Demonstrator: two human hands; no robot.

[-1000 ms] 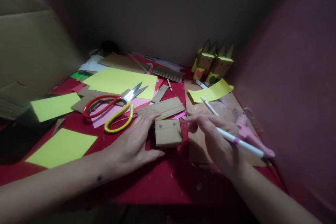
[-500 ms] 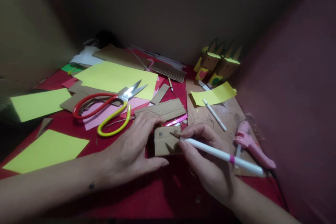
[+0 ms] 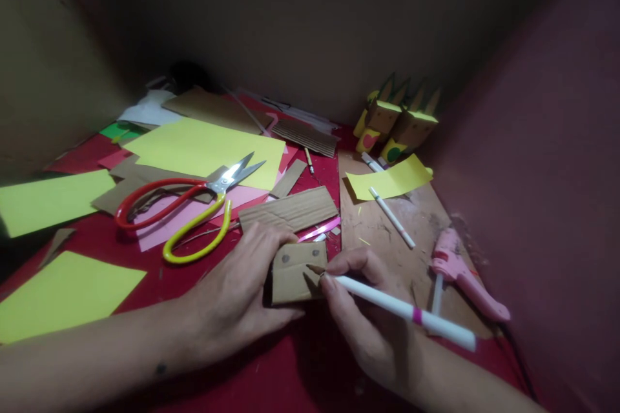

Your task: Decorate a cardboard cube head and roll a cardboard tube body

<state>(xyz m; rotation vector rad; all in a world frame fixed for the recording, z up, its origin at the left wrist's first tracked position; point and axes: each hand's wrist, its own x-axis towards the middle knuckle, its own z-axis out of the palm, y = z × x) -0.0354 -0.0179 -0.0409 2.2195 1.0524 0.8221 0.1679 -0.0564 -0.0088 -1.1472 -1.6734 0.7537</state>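
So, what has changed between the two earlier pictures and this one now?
The right hand moved left, off the brown board to the cardboard block, bringing the tip of the white pen onto the block's top face. Nothing was picked up or let go: its grip on the pen is the same. The left hand stayed against the block's left side. The scissors and the pink glue gun lie as before.

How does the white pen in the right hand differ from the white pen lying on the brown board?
The held pen is gripped by the right hand, slanted, its dark tip on the small cardboard piece; the lying pen rests flat on the brown board, untouched. The held pen shows a pink band; none shows on the lying pen. Both are slim and white.
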